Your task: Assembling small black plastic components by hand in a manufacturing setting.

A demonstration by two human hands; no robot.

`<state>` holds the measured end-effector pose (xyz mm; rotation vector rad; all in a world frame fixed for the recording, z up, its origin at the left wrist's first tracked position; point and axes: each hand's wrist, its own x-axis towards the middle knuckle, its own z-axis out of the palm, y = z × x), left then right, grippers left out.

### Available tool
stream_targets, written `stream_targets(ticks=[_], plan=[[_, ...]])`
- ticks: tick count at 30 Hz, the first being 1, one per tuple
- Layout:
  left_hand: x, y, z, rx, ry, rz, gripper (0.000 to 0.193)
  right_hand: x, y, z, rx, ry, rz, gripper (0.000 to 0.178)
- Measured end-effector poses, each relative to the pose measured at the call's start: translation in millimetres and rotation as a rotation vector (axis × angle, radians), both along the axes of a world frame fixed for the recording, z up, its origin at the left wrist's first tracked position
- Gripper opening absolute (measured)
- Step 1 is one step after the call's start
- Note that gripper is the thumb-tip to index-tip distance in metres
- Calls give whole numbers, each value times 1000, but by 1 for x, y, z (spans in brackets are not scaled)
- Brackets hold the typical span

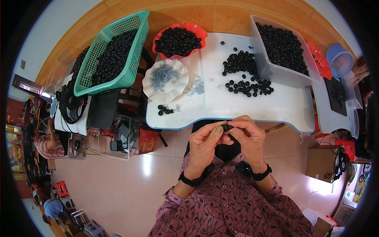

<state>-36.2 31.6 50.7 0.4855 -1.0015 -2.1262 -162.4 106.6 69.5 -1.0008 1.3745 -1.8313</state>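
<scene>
Just past the white table's near edge, my left hand (pixel 203 148) and my right hand (pixel 250 142) meet, fingertips pinched on a small black round part (pixel 226 127). Fingers cover most of it, so its shape is only partly seen. On the table, loose black round parts (pixel 241 63) like it lie in a spread beyond my hands, and a smaller group (pixel 164 110) sits at the left near edge. Tiny clear pieces (pixel 164 78), too small to make out, fill the middle of a white scalloped plate (pixel 148 85); more are scattered beside it.
A green basket (pixel 83 79) of black parts stands at the left, a red scalloped bowl (pixel 203 34) behind the plate. Right of the loose parts is a deep clear bin (pixel 282 77), also filled. A side table (pixel 329 120) holds a black tray (pixel 338 104). Other people sit far left.
</scene>
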Motion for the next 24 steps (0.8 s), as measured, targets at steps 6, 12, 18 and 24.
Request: stream_targets(ticks=[6,12,18,24], plan=[[-1,0,-2,58,61,23,27,5,2,3,47,-68,6,17],[-1,-2,-1,152,122,-47,27,6,3,2,44,-116,-2,18],[-1,-3,-1,195,151,-81,26,6,3,4,56,-166,9,17],[-2,-5,-6,310,228,-136,24,5,2,2,11,-273,28,17]])
